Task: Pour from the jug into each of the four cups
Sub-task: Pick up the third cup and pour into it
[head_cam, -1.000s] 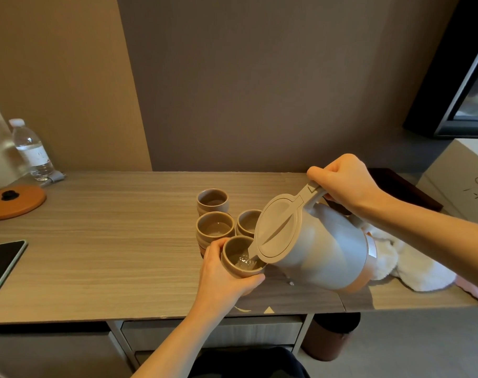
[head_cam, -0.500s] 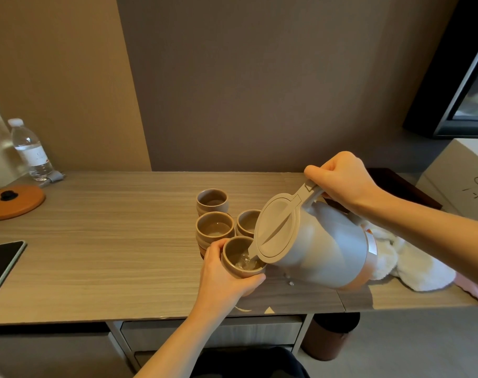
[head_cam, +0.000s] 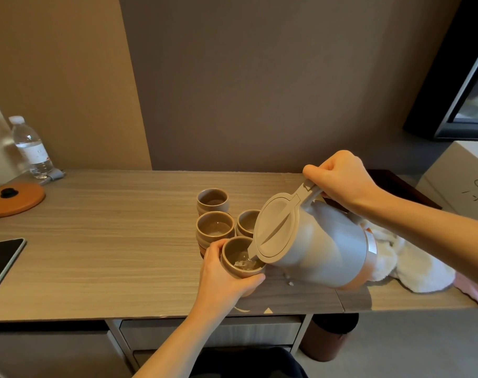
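While water runs from the tilted jug (head_cam: 318,246), the nearest cup (head_cam: 242,259) fills.
Left hand (head_cam: 218,274) wraps and steadies that cup under the spout; right hand (head_cam: 338,178) clamps the handle; three cups wait just beyond.

hotel-like room: desk (head_cam: 96,241), water bottle (head_cam: 32,148) (sealed).

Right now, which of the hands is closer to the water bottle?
Left. The left hand holds a cup mid-table, well right of the water bottle in the far-left corner. The right hand grips the jug's handle, farther right.
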Demonstrator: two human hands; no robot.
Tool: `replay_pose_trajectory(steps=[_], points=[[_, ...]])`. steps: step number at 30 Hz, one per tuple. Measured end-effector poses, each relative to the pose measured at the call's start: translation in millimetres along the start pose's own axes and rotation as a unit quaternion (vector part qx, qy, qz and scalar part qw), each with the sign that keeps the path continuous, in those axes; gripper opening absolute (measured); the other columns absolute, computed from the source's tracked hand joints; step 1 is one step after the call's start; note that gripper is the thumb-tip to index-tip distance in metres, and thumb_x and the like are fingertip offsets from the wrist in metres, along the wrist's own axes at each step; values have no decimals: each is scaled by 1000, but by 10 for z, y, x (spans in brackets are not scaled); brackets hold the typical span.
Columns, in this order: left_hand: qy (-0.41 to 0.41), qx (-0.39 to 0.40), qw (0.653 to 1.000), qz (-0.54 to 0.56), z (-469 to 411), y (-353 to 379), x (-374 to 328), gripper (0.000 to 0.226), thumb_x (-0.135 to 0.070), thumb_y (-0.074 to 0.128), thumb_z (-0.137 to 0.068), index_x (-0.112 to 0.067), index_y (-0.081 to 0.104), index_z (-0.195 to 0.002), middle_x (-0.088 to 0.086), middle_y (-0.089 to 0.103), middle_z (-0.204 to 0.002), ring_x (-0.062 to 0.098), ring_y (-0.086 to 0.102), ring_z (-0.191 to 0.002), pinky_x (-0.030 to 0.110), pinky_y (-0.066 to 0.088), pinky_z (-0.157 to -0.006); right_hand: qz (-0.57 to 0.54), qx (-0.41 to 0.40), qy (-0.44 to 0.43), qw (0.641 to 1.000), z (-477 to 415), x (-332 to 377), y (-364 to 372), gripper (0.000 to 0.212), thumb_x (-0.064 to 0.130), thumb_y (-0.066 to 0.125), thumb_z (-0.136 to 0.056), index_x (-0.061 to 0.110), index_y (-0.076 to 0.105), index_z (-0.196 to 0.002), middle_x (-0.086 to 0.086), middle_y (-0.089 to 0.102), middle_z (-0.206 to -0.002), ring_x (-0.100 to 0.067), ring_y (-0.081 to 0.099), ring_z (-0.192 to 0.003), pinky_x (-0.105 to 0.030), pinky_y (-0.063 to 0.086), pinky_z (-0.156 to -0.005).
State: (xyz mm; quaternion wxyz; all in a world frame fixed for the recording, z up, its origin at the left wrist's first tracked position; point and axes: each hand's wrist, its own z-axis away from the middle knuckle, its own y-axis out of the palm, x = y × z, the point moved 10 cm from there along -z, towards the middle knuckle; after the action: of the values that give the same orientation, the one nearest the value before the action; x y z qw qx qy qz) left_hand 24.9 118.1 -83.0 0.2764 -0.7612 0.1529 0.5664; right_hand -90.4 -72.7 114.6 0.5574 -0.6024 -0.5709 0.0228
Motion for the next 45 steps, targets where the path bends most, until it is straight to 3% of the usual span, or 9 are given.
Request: replay_pose_trajectory(steps=[8, 17, 30, 37, 45], points=[[1, -3, 1000, 4, 3, -3, -2, 85, -50, 90, -38, -44, 45, -111, -11, 58, -119, 6, 57, -111, 32, 54, -92, 20, -5, -10, 1000, -2, 59, -25, 49, 44, 50, -68, 0, 63, -48, -28, 64, -62, -41, 55, -56, -50, 54, -59], [-2, -2, 1000, 12, -4, 9, -5, 85, -49, 90, -38, -43, 46, -111, -12, 58, -118, 6, 56, -111, 30, 53, -91, 23, -5, -11, 1000, -40, 52, -18, 54, 48, 48, -65, -1, 67, -55, -29, 64, -65, -46, 61, -66, -51, 55, -61], [-1, -1, 1000, 19, 18, 30, -11, 88, -49, 90, -39, -41, 45, -114, -13, 59, -117, 5, 57, -111, 25, 52, -89, 30, -6, -3, 1000, -43, 0, -9, 54, 51, 47, -61, 2, 67, -52, -27, 64, -64, -46, 62, -68, -54, 55, -62], [-2, -1, 1000, 23, 7, 36, -2, 89, -49, 91, -39, -38, 46, -116, -11, 59, -119, 8, 57, -113, 31, 53, -92, 35, -9, -3, 999, -51, 12, -25, 54, 51, 46, -60, 1, 68, -54, -27, 66, -65, -45, 61, -68, -54, 55, -62], [-10, 0, 1000, 23, 7, 44, -11, 90, -46, 93, -41, -40, 44, -117, -15, 58, -117, 6, 57, -111, 24, 52, -88, 35, -10, -6, 999, -37, 22, -54, 55, 51, 46, -61, 2, 69, -55, -26, 65, -64, -45, 61, -67, -53, 55, -62]])
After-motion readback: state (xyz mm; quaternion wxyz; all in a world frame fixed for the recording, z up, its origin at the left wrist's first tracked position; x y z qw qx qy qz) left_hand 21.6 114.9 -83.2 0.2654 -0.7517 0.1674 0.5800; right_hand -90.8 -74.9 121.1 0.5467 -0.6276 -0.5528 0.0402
